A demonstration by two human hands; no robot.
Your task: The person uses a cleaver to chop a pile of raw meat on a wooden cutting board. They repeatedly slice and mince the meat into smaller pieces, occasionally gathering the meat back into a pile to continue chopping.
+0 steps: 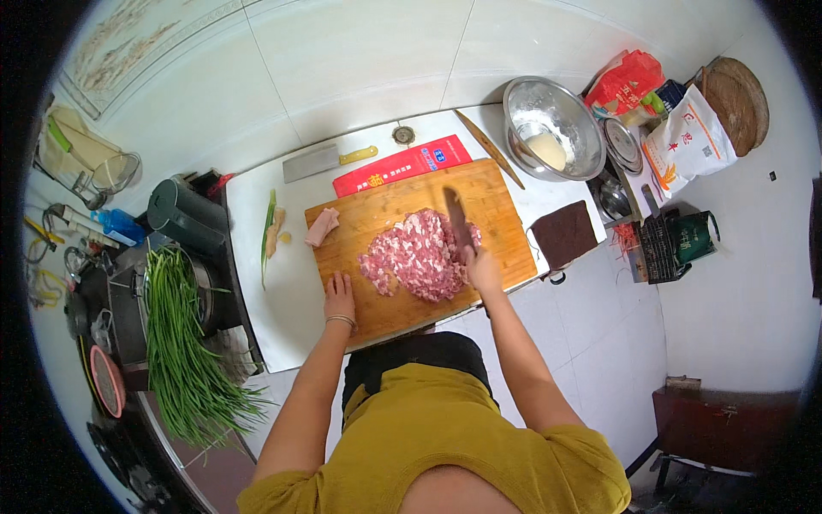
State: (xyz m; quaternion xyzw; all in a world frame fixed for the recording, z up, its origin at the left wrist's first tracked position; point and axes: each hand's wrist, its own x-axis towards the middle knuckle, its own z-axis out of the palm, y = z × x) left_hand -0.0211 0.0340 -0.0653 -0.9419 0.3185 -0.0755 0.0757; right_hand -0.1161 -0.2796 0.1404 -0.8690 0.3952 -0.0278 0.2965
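Observation:
My right hand [485, 271] is closed around the handle of a kitchen knife [457, 214]. Its dark blade points away from me over the right part of a heap of chopped raw meat [415, 257]. The heap lies on a wooden cutting board [377, 321]. Fingers stretched out, my left hand [340, 298] rests on the board's near left edge, apart from the meat. A pale pink slab of meat [322, 227] sits at the board's far left corner. Behind the board lie a cleaver [318, 161] with a yellow handle and a flat red packet [398, 170].
A metal bowl [569, 128] with a pale lump inside stands far right, beside a wooden stick [490, 148]. Green onion [270, 227] and ginger [275, 230] lie left of the board. Long green chives [188, 360] hang at the left. A brown cloth [565, 235] lies right.

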